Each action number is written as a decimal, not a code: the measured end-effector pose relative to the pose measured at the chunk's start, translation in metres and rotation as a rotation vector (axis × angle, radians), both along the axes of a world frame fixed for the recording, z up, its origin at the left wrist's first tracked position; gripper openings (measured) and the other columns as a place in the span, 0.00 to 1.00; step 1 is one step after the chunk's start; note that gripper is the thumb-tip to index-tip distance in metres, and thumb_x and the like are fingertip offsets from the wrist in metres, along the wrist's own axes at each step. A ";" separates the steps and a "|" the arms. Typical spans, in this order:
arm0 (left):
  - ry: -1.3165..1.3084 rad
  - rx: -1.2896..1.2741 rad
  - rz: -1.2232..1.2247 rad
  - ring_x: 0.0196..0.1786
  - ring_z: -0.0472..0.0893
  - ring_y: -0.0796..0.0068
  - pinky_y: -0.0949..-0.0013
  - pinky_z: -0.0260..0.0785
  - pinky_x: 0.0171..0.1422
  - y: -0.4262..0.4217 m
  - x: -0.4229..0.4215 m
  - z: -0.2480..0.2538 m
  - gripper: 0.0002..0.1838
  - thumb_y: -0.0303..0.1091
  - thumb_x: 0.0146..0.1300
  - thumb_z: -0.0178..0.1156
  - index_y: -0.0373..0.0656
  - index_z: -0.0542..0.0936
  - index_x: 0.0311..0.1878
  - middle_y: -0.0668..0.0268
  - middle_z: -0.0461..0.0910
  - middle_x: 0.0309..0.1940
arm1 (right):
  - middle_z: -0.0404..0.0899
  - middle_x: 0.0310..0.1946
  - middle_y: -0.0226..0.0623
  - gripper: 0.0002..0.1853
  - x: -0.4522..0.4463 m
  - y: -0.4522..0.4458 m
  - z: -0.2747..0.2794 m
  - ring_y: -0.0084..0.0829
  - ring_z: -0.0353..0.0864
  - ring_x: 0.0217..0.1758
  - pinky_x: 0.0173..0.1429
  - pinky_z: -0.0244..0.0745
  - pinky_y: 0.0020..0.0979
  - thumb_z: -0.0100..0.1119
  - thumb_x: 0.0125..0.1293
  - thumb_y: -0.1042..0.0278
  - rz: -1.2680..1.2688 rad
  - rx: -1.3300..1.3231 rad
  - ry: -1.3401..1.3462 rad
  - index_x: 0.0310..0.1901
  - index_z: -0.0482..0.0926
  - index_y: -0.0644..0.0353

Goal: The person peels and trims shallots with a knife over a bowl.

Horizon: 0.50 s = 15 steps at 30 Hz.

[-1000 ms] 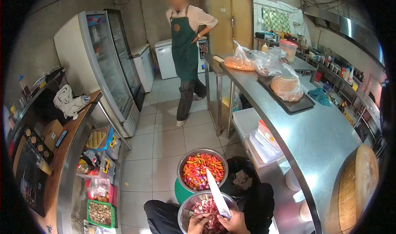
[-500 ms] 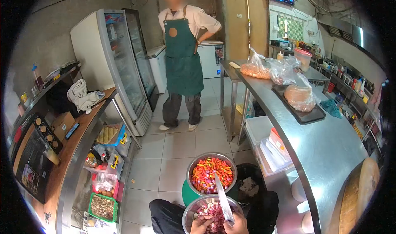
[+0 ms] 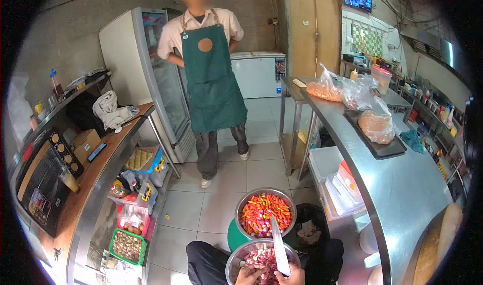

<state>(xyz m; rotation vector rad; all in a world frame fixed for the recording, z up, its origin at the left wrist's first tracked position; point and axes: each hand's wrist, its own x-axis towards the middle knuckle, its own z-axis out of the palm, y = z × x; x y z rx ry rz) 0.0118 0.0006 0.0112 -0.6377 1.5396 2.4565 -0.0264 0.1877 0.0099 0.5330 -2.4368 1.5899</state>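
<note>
At the bottom of the head view, my right hand [image 3: 292, 276] is closed on a kitchen knife [image 3: 279, 248], its broad blade pointing up and away over the bowls. My left hand [image 3: 250, 275] is beside it, fingers pinched together over the near metal bowl [image 3: 232, 261]; whatever they hold is too small to make out. That bowl contains purple-red pieces that look like shallots [image 3: 260, 257]. Just beyond it, a second metal bowl [image 3: 240, 200] holds red and orange chillies [image 3: 266, 208] with some purple pieces among them. Under the bowls shows a green round surface [image 3: 235, 236].
A person in a green apron [image 3: 214, 84] stands ahead, near a glass-door fridge [image 3: 168, 84]. To the right runs a steel counter [image 3: 402, 184] with bagged food [image 3: 376, 127] on a black tray [image 3: 387, 152]. Left is a wooden counter [image 3: 95, 184] above crates, including mushrooms [image 3: 127, 246].
The standing person has stepped closer and to the left, with the arms now behind the body. My view has shifted slightly left. Both hands stay over the near bowl.
</note>
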 end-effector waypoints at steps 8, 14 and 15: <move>-0.010 -0.015 -0.018 0.51 0.85 0.67 0.66 0.78 0.57 0.002 -0.001 -0.001 0.10 0.26 0.72 0.66 0.36 0.87 0.54 0.58 0.89 0.49 | 0.88 0.40 0.51 0.20 0.002 -0.003 0.020 0.47 0.87 0.40 0.49 0.82 0.42 0.74 0.67 0.63 -0.027 -0.110 -0.178 0.52 0.83 0.71; -0.069 0.029 -0.006 0.47 0.86 0.70 0.68 0.79 0.50 0.000 0.000 -0.009 0.10 0.26 0.71 0.67 0.35 0.87 0.53 0.61 0.90 0.46 | 0.88 0.45 0.54 0.23 0.000 -0.001 0.012 0.47 0.87 0.43 0.52 0.82 0.42 0.72 0.68 0.62 -0.011 -0.095 -0.199 0.56 0.81 0.72; -0.070 0.028 -0.003 0.47 0.86 0.70 0.68 0.79 0.50 0.001 0.000 -0.007 0.10 0.26 0.71 0.67 0.35 0.87 0.53 0.61 0.90 0.46 | 0.88 0.46 0.55 0.23 0.000 0.000 0.007 0.46 0.87 0.45 0.53 0.82 0.42 0.72 0.69 0.63 -0.016 0.001 -0.233 0.58 0.81 0.72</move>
